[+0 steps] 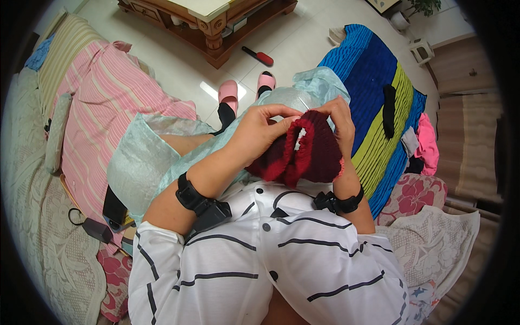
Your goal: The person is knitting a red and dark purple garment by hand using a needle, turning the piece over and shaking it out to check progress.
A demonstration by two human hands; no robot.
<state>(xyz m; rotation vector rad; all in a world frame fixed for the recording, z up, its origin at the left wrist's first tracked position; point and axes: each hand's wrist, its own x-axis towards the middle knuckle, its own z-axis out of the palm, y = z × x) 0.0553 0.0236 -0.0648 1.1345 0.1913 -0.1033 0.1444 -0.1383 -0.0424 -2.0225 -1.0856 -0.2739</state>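
Over my lap I hold a knitted piece [325,150] in dark maroon with a bright red band. A slit with red edges opens in it, and something white [300,139] shows inside. My left hand [276,124] pinches its upper left edge between thumb and fingers. On the upper right side, my right hand [341,122] grips the knit with bent fingers; part of that hand is hidden behind it. A thin, shiny, needle-like rod [304,102] sticks out above the knit, between my hands. Beneath lies a pale aqua skirt or cloth [142,162] across my legs.
Pink striped fabric [109,89] covers the seat at left, with a phone [113,209] and a dark box-like object [97,230] near my elbow. At right, a blue-and-green striped towel [365,81] bears a black sock [388,111]. A red-and-black brush [260,57] lies by the wooden table [214,42].
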